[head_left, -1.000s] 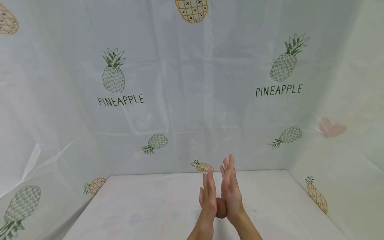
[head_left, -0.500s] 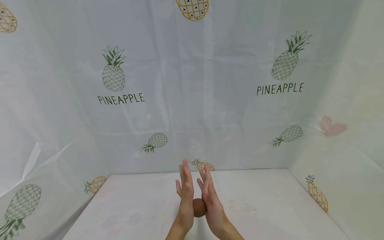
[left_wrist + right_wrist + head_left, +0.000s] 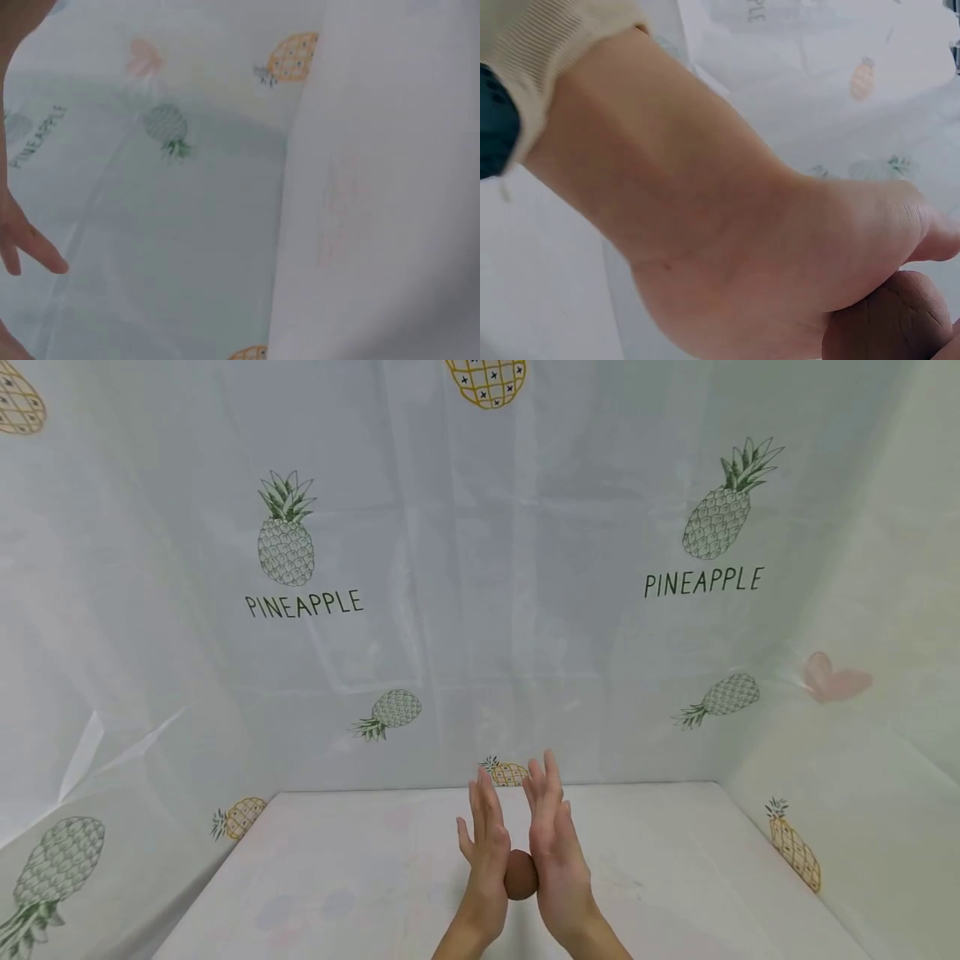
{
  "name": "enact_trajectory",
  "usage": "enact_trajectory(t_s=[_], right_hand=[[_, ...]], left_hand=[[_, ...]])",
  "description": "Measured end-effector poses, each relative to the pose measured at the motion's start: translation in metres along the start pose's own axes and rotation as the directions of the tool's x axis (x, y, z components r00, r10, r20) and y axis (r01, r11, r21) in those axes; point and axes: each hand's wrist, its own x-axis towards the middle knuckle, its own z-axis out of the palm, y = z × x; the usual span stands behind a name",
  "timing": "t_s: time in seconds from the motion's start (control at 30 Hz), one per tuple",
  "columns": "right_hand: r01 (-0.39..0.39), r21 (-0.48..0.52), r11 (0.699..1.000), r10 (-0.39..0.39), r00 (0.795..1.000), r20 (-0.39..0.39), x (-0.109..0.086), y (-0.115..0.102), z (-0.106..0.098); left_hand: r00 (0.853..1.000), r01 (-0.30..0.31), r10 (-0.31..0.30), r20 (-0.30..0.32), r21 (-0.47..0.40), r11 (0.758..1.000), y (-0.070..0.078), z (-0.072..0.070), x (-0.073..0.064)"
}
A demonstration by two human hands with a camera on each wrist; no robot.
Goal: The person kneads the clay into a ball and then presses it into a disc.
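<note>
A brown clay ball (image 3: 521, 875) is pressed between the two palms, above the white tabletop. My left hand (image 3: 487, 860) lies along its left side, fingers straight and pointing up and away. On the right side my right hand (image 3: 558, 868) faces it, also with straight fingers, its fingertips reaching a little farther than the left ones. In the right wrist view the ball (image 3: 889, 319) shows fine cracks and touches the right palm below the thumb. Only some fingers (image 3: 37, 247) and part of a hand show at the left wrist view's edge; the ball is out of sight there.
The white tabletop (image 3: 337, 860) has faint coloured stains and ends at a back edge. Pineapple-printed white sheeting (image 3: 480, 610) stands behind it and along both sides. A beige sleeve cuff (image 3: 562, 45) covers the right wrist.
Both hands shifted left with the ball, then partly back right. The left hand slid forward against the right; now the right is farther forward again. The ball stays between the palms.
</note>
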Motion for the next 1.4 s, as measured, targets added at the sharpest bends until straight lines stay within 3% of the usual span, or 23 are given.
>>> enact_trajectory(t_s=[0.23, 0.47, 0.53, 0.7, 0.8, 0.97, 1.17, 1.3, 1.4], right_hand=[[0.018, -0.034, 0.999, -0.022, 0.994, -0.107, 0.004, -0.003, -0.015], [-0.004, -0.056, 0.998, -0.007, 0.983, -0.186, 0.008, 0.006, -0.028], [-0.029, -0.053, 0.998, 0.019, 0.982, -0.187, 0.009, 0.011, -0.029], [-0.102, -0.013, 0.995, 0.1, 0.987, -0.125, 0.008, 0.024, -0.024], [-0.136, 0.03, 0.99, 0.138, 0.988, -0.069, 0.008, 0.028, -0.018], [-0.174, 0.083, 0.981, 0.175, 0.985, -0.002, 0.007, 0.03, -0.008], [-0.187, 0.087, 0.979, 0.183, 0.982, 0.053, 0.003, 0.031, 0.004], [-0.221, 0.079, 0.972, 0.215, 0.973, 0.083, 0.001, 0.032, 0.011], [-0.233, 0.074, 0.97, 0.227, 0.97, 0.083, -0.001, 0.032, 0.015]], left_hand=[[0.991, -0.023, 0.042, 0.129, -0.149, 0.989, 0.013, 0.012, -0.008], [0.974, 0.151, -0.101, 0.201, -0.252, 0.956, 0.031, 0.015, -0.015], [0.976, 0.138, -0.086, 0.202, -0.26, 0.956, 0.033, 0.014, -0.016], [0.988, 0.018, 0.022, 0.15, -0.265, 0.964, 0.035, 0.008, -0.013], [0.993, -0.024, 0.052, 0.108, -0.243, 0.97, 0.036, 0.004, -0.01], [0.997, -0.021, 0.036, 0.064, -0.226, 0.974, 0.032, -0.003, -0.004], [1.0, -0.01, 0.006, -0.018, -0.23, 0.973, 0.017, -0.014, 0.004], [0.993, 0.0, -0.027, -0.112, -0.238, 0.971, 0.009, -0.022, 0.008], [0.982, 0.006, -0.04, -0.185, -0.18, 0.984, 0.005, -0.024, 0.008]])
